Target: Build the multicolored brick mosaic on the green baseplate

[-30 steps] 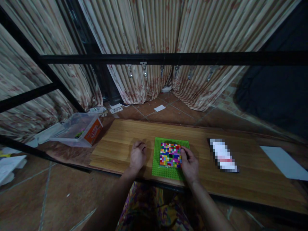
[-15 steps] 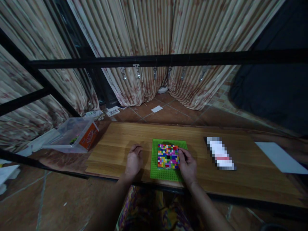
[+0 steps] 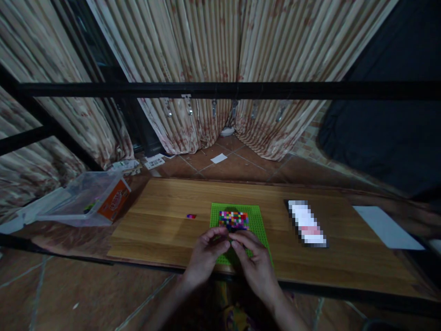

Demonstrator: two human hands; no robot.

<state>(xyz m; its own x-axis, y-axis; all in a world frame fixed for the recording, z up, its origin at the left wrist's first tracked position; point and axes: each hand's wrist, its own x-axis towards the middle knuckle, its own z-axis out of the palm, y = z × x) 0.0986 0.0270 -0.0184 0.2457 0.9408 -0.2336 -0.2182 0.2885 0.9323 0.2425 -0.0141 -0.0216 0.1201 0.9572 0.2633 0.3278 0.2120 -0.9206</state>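
Note:
A green baseplate (image 3: 257, 218) lies on the wooden table (image 3: 165, 207), with a block of small multicoloured bricks (image 3: 233, 219) pressed on it. My left hand (image 3: 206, 255) and my right hand (image 3: 254, 264) meet over the plate's near edge, fingertips pinched together on something too small to make out. They hide the near rows of the bricks. A tiny red and purple brick (image 3: 191, 216) lies loose on the table to the left of the plate.
A clear plastic box with an orange label (image 3: 93, 197) sits off the table's left end. A blurred white packet (image 3: 306, 224) and a white sheet (image 3: 386, 225) lie to the right. A black metal bar (image 3: 220, 89) crosses in front of striped curtains.
Both hands left the table beside the plate and came together over its near edge, fingertips pinched. A small brick now shows where my left hand rested. The view shifted slightly.

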